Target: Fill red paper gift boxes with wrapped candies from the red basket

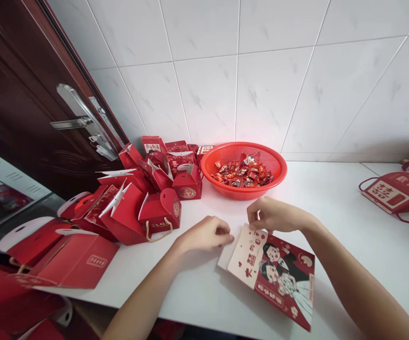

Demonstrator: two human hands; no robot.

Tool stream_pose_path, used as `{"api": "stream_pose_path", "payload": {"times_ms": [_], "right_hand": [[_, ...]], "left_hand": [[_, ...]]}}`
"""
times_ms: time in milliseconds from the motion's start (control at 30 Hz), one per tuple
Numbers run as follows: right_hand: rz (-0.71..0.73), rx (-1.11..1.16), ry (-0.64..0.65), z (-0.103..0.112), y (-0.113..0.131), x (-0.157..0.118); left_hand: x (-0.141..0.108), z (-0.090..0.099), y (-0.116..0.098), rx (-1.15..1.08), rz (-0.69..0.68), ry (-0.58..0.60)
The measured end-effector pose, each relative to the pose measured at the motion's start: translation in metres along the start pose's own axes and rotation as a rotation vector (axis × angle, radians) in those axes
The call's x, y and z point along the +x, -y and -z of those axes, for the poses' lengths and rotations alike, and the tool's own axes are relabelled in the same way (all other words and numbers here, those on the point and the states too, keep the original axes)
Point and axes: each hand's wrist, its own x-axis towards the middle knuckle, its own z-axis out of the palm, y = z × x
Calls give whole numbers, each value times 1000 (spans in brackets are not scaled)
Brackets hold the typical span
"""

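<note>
A flat paper gift bag (285,278), cream and red with a cartoon bride and groom, lies slanted near the front of the white table. My right hand (275,215) is closed in a pinch at the bag's upper edge. Just left of that edge is my left hand (206,234), its fingers curled in and its thumb pointing at the bag. Whatever those left fingers hold, if anything, is hidden. Beyond both hands stands a red plastic colander (221,188) with wrapped candies (243,174) in it.
Several red gift boxes (124,215) crowd the table's left side, reaching its front edge (176,320). More red bags (397,191) with cord handles sit at the far right. A tiled wall (204,94) closes off the back, and a dark door (23,71) stands at the left.
</note>
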Motion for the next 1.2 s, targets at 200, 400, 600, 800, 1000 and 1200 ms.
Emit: {"api": "stream_pose_path", "payload": {"times_ms": [200,400,600,800,1000,1200], "right_hand": [[188,234,-360,15,4,-22],[314,218,-471,-5,13,-14],[371,209,-356,-20,12,-2],[425,130,-304,-23,13,0],[417,58,-350,-27,8,3],[444,-62,-388,-24,8,-1]], "left_hand": [[-10,26,-4,-311,-315,-673],[-12,29,-6,-327,-501,-1022],[-11,32,0,-448,-424,-1096],[-14,31,-7,-553,-347,-1011],[-13,26,-11,-521,-328,-985],[-12,23,-10,-523,-385,-891]]}}
